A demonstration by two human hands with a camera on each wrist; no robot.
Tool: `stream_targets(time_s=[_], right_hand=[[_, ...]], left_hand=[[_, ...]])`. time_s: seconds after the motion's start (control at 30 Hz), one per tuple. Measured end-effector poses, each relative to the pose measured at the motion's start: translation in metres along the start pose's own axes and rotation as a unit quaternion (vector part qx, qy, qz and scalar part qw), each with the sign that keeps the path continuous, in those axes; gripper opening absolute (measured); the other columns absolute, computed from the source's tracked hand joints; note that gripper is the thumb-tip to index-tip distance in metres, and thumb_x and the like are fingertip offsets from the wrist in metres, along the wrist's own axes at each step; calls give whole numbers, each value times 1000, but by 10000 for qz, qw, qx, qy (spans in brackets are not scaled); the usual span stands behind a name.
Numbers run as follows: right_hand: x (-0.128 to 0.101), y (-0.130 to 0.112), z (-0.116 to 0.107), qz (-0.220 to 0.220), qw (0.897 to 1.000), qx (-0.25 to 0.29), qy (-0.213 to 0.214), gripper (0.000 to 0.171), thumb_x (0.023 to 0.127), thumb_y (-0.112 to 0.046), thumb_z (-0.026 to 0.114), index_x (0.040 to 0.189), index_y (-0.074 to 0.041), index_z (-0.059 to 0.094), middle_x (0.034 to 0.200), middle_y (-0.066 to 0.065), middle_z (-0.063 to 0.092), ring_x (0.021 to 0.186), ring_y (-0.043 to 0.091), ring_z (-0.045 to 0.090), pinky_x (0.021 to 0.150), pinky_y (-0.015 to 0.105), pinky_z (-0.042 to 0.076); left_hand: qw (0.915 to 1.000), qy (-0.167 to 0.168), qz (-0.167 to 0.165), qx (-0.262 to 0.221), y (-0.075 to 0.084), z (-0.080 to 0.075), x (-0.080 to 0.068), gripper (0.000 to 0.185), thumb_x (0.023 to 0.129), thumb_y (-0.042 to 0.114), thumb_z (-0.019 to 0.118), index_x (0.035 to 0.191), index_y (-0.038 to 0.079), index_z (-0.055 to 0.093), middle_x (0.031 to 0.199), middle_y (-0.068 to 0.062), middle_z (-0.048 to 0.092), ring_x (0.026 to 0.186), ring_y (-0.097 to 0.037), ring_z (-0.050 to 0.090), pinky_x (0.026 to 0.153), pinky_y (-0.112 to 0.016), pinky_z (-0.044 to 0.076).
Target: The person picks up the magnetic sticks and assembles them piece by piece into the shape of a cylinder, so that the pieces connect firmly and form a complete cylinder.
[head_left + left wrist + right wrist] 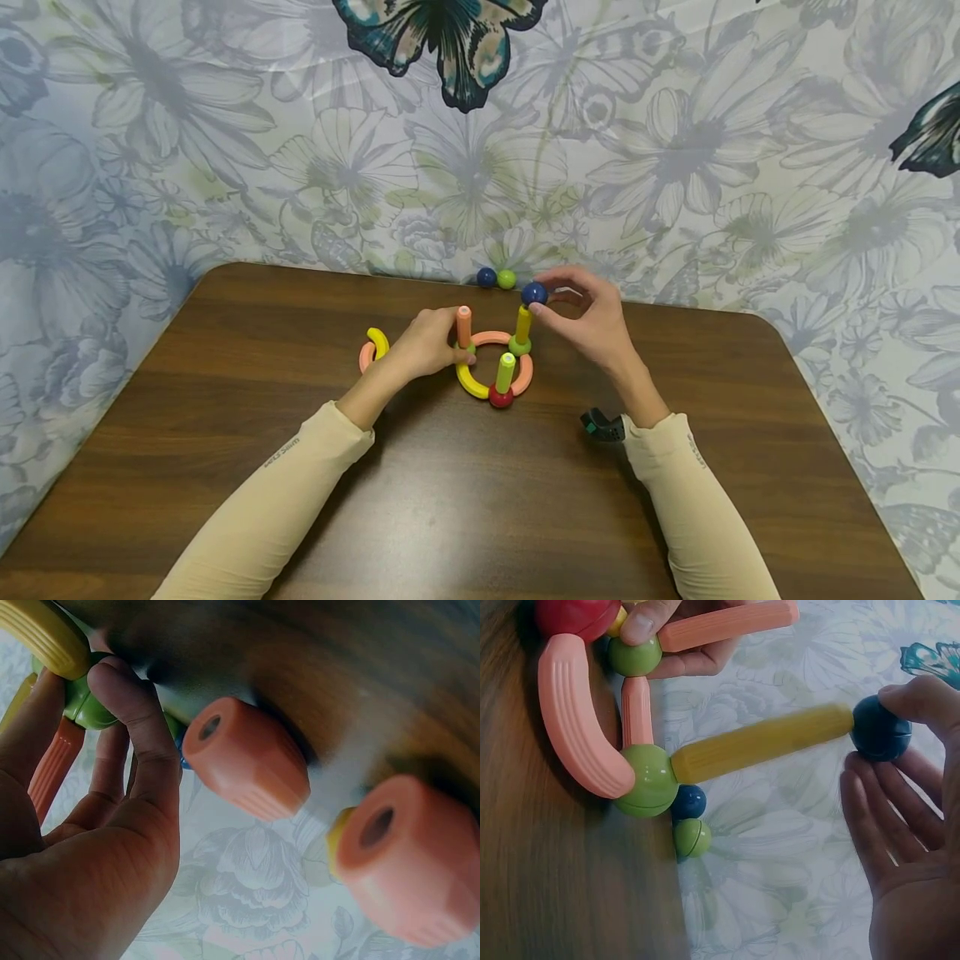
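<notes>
Left hand: fingers curled round the base of the upright orange rod; in the left wrist view a fingertip presses on the green ball under that rod.
Right hand: thumb and forefinger pinch the dark blue ball; the other fingers are spread loosely, as the right wrist view shows.
Dark blue ball: sits on the top end of the upright yellow rod, touching it, at the far side of the ring.
Yellow rod: stands on a second green ball; in the right wrist view the rod runs from that ball to the pinched ball.
Ring: lies flat on the tabletop, near the far edge and about midway between the left and right edges; built of curved orange and yellow pieces joined by balls.
Red ball: at the near side of the ring, carrying an upright yellow-green rod.
Spare curved pieces: one yellow and one orange, lying just left of the left hand.
Loose balls: one blue and one green, touching each other, at the far edge against the flowered cloth.
Sleeves: both forearms wear cream sleeves.
Wrist device: dark, strapped at the right wrist.
</notes>
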State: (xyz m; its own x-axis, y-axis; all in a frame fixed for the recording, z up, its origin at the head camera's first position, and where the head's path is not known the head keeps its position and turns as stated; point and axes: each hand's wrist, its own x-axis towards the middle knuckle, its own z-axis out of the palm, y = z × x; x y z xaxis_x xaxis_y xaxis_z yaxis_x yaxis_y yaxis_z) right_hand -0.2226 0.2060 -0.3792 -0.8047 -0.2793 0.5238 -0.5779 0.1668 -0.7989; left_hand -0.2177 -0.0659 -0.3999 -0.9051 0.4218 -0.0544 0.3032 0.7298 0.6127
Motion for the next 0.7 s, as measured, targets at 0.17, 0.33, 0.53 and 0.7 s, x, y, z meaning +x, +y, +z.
stream_targets(time_s=[0.17,0.33,0.53,0.7], right_hand=[[1,-25,5,-187,9997,-123,-48,33,86,7,80,118,4,72,113,17,74,104,24,70,92,45,61],[1,-35,8,-208,9995,-206,-107,33,85,10,80,117,9,71,112,21,73,102,23,69,91,40,61],[1,-18,5,2,9997,-204,-141,33,88,9,78,120,7,71,117,22,72,109,26,68,94,42,60],[1,2,-1,445,9986,-243,170,22,101,-7,70,122,-2,73,119,17,74,112,25,70,96,32,59]], left_hand=[[10000,20,15,-19,-1,0,1,27,84,21,91,90,11,68,89,-6,69,84,-23,61,77,-35,50],[10000,15,76,-12,-3,0,1,28,85,21,91,91,12,65,88,-5,68,85,-23,62,77,-35,50],[10000,-16,-35,-10,-3,0,1,28,84,22,91,92,11,67,90,-6,69,87,-23,62,78,-36,51],[9999,-103,-48,1,-3,-1,2,28,85,22,91,96,10,68,94,-7,72,89,-24,65,81,-38,53]])
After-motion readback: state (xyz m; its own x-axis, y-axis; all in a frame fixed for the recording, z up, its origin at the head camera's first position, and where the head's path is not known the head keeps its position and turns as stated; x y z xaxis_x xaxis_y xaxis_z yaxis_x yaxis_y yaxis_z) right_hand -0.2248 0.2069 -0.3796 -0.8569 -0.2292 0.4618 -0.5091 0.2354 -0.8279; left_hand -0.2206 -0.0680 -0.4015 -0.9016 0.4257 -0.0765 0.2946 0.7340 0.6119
